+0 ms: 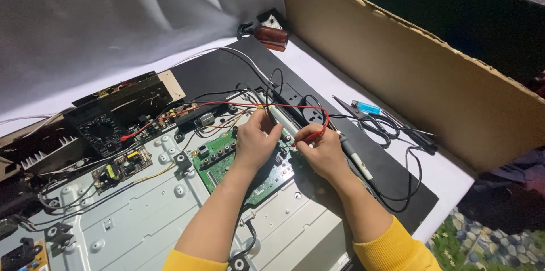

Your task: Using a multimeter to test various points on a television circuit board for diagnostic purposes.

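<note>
A green circuit board (218, 160) is mounted on the grey metal back panel (142, 220) of a flat screen. My left hand (255, 143) rests on the board's right part, fingers pinched around a thin probe near its top edge. My right hand (323, 149) holds a red test probe (314, 134), its tip pointed at the board's right side. The probe's red lead (227, 104) runs left across the panel to a black multimeter (102, 129). Both forearms wear yellow sleeves.
A smaller power board (122, 167) sits left of the green one. A soldering iron (355, 157), black power strip (298, 106), blue lighter (366, 107) and tangled black cables (397, 135) lie on the black mat. A tall cardboard wall (431, 72) stands right; a brown bottle (271, 37) is behind.
</note>
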